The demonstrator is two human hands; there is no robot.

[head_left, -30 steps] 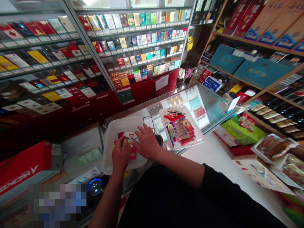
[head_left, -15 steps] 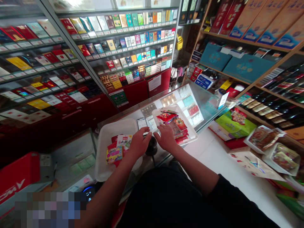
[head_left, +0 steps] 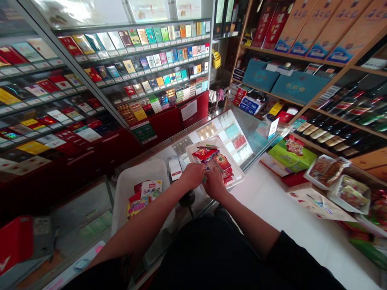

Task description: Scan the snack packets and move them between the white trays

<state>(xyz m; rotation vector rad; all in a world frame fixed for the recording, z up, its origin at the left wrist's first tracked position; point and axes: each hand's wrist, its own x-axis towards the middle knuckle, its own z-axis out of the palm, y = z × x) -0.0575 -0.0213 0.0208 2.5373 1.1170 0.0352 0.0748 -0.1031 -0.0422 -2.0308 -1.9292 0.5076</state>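
Observation:
My left hand [head_left: 193, 176] and my right hand [head_left: 214, 183] meet at the near left edge of a white tray [head_left: 238, 176] of red snack packets [head_left: 222, 162]. The fingers of both are bent around a small packet [head_left: 207, 169], mostly hidden between them. Left of my hands, a phone [head_left: 175, 168] with a lit screen lies on the glass counter. A black round object [head_left: 187, 198] stands below my left wrist. Farther left, a white bin [head_left: 121, 189] holds several packets, among them a white one [head_left: 151, 187] and a yellow-pink one [head_left: 137, 206].
The glass counter [head_left: 256, 141] runs to the back right, with a small white sign [head_left: 272, 128] on it. Display shelves of small boxes fill the left. Wooden shelves with bottles and cartons stand right. Snack trays [head_left: 323, 171] and a green box [head_left: 290, 157] lie at right.
My left hand has moved right, from beside the phone to my right hand at the tray. A small packet now shows between them. The whole view has shifted slightly.

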